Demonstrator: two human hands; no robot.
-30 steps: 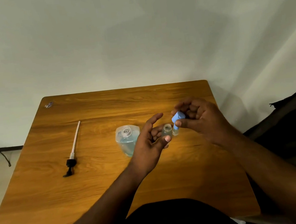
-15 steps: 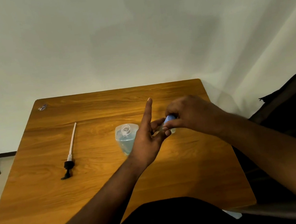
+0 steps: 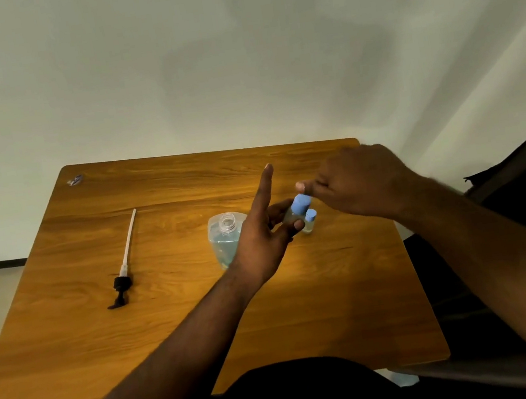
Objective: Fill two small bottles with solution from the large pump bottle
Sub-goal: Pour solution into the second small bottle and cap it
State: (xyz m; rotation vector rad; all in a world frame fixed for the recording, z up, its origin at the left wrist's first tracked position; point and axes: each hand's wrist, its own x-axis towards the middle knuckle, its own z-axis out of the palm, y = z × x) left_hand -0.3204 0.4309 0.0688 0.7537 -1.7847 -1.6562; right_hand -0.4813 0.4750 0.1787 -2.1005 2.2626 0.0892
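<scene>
My left hand (image 3: 265, 233) holds a small clear bottle (image 3: 290, 216) between thumb and lower fingers, its index finger pointing up. The blue cap (image 3: 301, 203) sits on that bottle, and the fingertips of my right hand (image 3: 359, 181) are at the cap's top. A second small bottle with a blue cap (image 3: 310, 221) stands on the table just right of it. The large bottle (image 3: 226, 237), open-necked and holding pale blue solution, stands behind my left hand, partly hidden by it.
The pump head with its long white tube (image 3: 126, 264) lies on the wooden table (image 3: 176, 314) at the left. A small scrap (image 3: 75, 180) sits at the far left corner. A dark chair (image 3: 525, 180) is at the right.
The blue cap went from my right fingers onto the bottle in my left hand. My left index finger rose. My right hand has lifted slightly, still at the cap.
</scene>
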